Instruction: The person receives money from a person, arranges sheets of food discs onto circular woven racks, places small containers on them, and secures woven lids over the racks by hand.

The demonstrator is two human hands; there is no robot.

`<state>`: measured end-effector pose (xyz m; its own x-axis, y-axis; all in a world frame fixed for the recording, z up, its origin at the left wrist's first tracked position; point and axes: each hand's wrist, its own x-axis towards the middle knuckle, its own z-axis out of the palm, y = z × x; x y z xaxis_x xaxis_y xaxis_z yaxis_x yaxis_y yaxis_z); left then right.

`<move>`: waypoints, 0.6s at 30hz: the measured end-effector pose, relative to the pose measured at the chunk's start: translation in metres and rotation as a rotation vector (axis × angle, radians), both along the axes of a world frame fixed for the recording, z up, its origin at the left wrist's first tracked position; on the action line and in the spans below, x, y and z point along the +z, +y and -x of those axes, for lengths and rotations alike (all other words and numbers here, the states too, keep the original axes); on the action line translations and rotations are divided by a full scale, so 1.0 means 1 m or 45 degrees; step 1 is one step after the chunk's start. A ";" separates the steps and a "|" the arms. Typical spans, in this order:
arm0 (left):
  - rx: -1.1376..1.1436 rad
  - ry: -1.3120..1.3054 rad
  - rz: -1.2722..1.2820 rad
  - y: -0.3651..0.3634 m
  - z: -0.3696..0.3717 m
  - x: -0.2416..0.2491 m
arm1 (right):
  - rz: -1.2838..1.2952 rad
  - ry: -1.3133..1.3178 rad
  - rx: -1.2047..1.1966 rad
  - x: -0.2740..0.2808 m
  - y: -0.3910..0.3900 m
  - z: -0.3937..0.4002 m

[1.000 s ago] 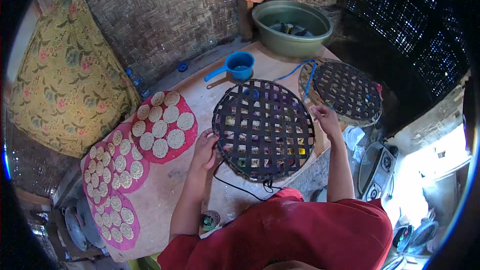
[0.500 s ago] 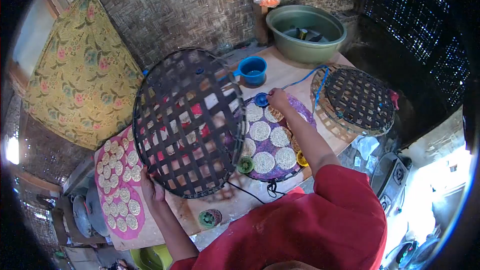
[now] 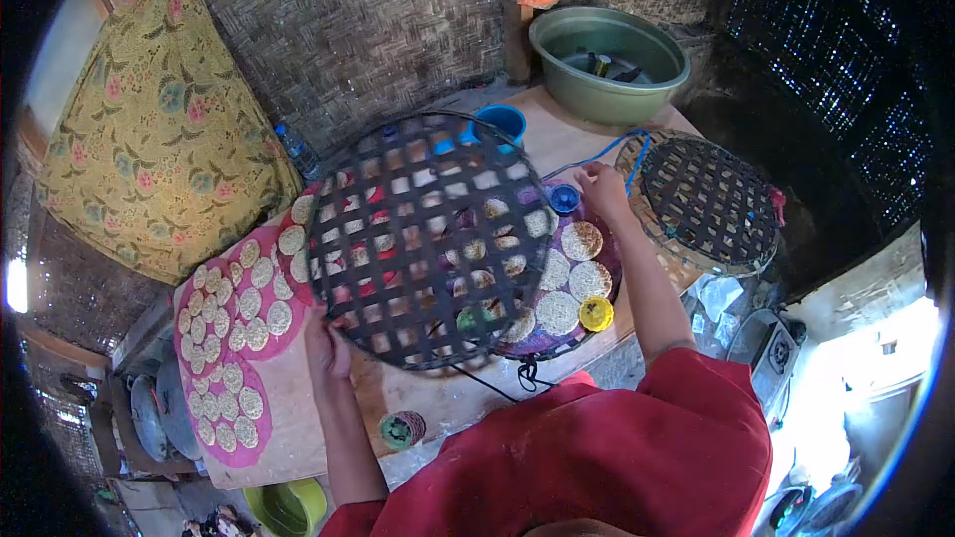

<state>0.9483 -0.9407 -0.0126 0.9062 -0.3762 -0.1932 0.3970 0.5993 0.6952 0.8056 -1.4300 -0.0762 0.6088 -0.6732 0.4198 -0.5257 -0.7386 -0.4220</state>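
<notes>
The left hand [image 3: 330, 350] is clamped on the lower-left rim of a woven lid [image 3: 430, 239], which hangs at the centre of the frame over part of a purple tray [image 3: 609, 257] of pale discs. Right of centre, the right hand [image 3: 600, 189] is just beside a blue cup [image 3: 565, 199]; whether its fingers pinch anything, I cannot tell. A yellow cup [image 3: 596, 314] sits at the tray's lower-right edge.

Counted at the pale wooden table [image 3: 293, 408]: two round black lattice trays [image 3: 430, 244]; one wide green plastic basin [image 3: 610, 104]; one blue plastic dipper [image 3: 509, 119]; one round blue piece [image 3: 565, 199]; one round yellow piece [image 3: 596, 313]; over twenty pale round discs [image 3: 557, 312], some hidden.
</notes>
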 end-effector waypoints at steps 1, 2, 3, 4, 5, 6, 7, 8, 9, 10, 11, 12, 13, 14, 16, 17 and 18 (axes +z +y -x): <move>-0.148 -0.043 -0.010 -0.011 -0.001 -0.006 | -0.608 -0.196 0.169 0.025 0.011 0.006; -0.148 -0.040 -0.013 -0.024 -0.001 -0.011 | -1.217 -0.392 0.335 0.042 0.019 0.013; -0.216 -0.048 -0.061 -0.038 0.000 -0.018 | -1.221 -0.389 0.334 0.047 0.024 0.020; -0.284 -0.055 -0.108 -0.051 0.001 -0.024 | -1.160 -0.362 0.445 0.048 0.031 0.031; -0.283 -0.050 -0.110 -0.063 0.003 -0.031 | -1.098 -0.333 0.555 0.047 0.037 0.043; -0.343 -0.027 -0.105 -0.074 0.005 -0.038 | -1.055 -0.343 0.492 0.046 0.042 0.056; -0.400 -0.005 -0.097 -0.084 0.007 -0.043 | -1.052 -0.337 0.498 0.041 0.044 0.068; -0.392 -0.004 -0.090 -0.092 0.009 -0.046 | -1.021 -0.284 0.354 0.037 0.043 0.081; -0.424 -0.065 -0.248 -0.099 0.011 -0.050 | -0.988 -0.229 0.211 0.033 0.043 0.091; -0.456 -0.122 -0.409 -0.102 0.012 -0.055 | -0.987 -0.217 0.219 0.029 0.046 0.098; -0.445 -0.113 -0.407 -0.105 0.009 -0.066 | -0.913 -0.173 0.140 0.025 0.049 0.105; -0.453 -0.162 -0.411 -0.108 0.005 -0.081 | -0.839 -0.132 0.061 0.022 0.050 0.111; -0.463 -0.210 -0.416 -0.111 0.001 -0.093 | -0.840 -0.123 0.068 0.013 0.049 0.116; -0.434 -0.174 -0.511 -0.114 -0.001 -0.093 | -0.752 -0.109 0.056 -0.002 0.047 0.119; -0.434 -0.158 -0.528 -0.121 0.004 -0.088 | -0.731 -0.137 -0.006 -0.026 0.043 0.121; -0.438 -0.150 -0.543 -0.124 0.006 -0.084 | -0.732 -0.132 -0.005 -0.014 0.051 0.119; -0.438 -0.144 -0.545 -0.125 0.003 -0.093 | -0.797 -0.130 -0.053 0.000 0.060 0.118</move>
